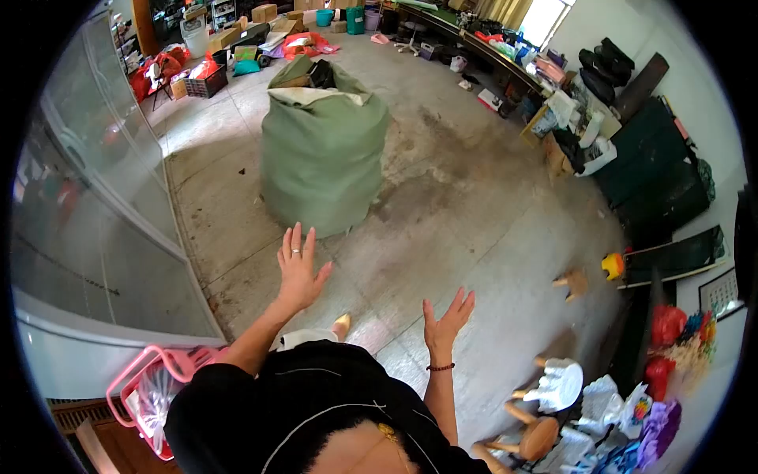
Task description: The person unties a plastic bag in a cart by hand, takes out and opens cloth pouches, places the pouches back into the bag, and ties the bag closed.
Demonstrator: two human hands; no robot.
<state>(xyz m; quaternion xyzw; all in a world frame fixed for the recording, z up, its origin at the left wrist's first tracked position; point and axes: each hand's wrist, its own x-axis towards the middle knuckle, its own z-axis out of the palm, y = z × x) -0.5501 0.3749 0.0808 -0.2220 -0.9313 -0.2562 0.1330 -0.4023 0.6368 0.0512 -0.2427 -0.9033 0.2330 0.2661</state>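
My left hand (300,272) is held out in front of me with its fingers spread, a ring on one finger. Nothing is in it. Just beyond its fingertips in the view stands a large green sack (324,158), upright and bulging, its top open with dark and brown items showing inside. My right hand (448,322), a beaded bracelet at the wrist, is raised over the floor with fingers apart and holds nothing. Both hands appear apart from the sack.
A glass partition (103,174) runs along the left, with a pink basket (170,367) by its near end. Stools (557,385) and bags (604,403) crowd the lower right. A long cluttered table (482,43) lines the back right. Boxes and red bags (304,45) lie at the back.
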